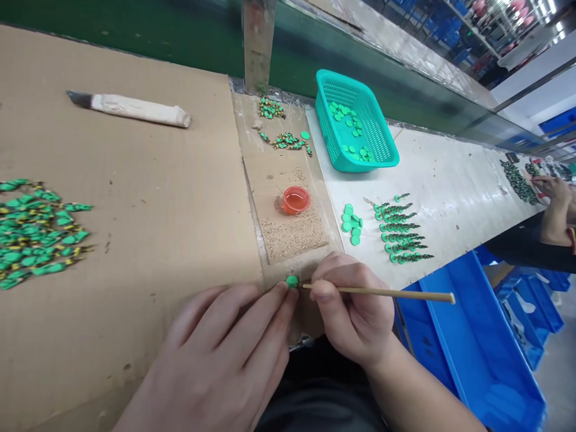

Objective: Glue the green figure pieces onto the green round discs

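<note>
Between the fingertips of my left hand (229, 354) is a small green disc (292, 281), near the front edge of the table. My right hand (353, 306) pinches a thin wooden stick (400, 293) like a chopstick, its narrow tip just right of the disc. Whether the tip touches the disc I cannot tell. A small red cup (296, 200) with liquid in it stands beyond my hands on a dotted piece of cardboard (294, 239). To its right lie loose green discs (351, 224) and rows of discs with dark, twisted tails (402, 231).
A turquoise basket (330, 135) holds more green discs. Small green, black and yellow pieces lie in piles at left (36, 231) and behind the cup (288, 141). A white-wrapped knife (139, 110) lies at upper left. Blue bins (477, 336) stand at right; another person's hand (555, 189) works farther along.
</note>
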Demonstrator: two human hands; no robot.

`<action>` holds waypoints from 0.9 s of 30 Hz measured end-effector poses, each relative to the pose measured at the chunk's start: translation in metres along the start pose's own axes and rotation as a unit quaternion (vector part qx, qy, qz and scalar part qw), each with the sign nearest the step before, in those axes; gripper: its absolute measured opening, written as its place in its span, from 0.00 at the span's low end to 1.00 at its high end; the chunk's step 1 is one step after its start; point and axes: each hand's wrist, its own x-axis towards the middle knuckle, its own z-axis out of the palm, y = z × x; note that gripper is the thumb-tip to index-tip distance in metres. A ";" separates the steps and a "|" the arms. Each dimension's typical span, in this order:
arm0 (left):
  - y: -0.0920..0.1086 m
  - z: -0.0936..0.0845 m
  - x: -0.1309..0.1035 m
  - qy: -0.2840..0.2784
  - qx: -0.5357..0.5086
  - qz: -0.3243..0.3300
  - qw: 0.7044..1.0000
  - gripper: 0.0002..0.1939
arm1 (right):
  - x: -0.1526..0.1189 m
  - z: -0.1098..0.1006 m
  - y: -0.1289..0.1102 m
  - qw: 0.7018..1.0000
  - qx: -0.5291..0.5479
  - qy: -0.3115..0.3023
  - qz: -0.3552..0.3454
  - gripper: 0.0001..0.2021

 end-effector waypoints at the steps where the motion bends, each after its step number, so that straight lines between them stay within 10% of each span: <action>1: 0.000 0.000 0.000 0.001 0.001 0.002 1.000 0.16 | 0.000 0.000 0.000 1.000 -0.001 -0.002 0.002 0.06; 27: -0.003 -0.006 0.003 -0.011 0.017 0.038 0.999 0.16 | -0.003 -0.001 0.002 1.000 0.002 0.004 0.021 0.06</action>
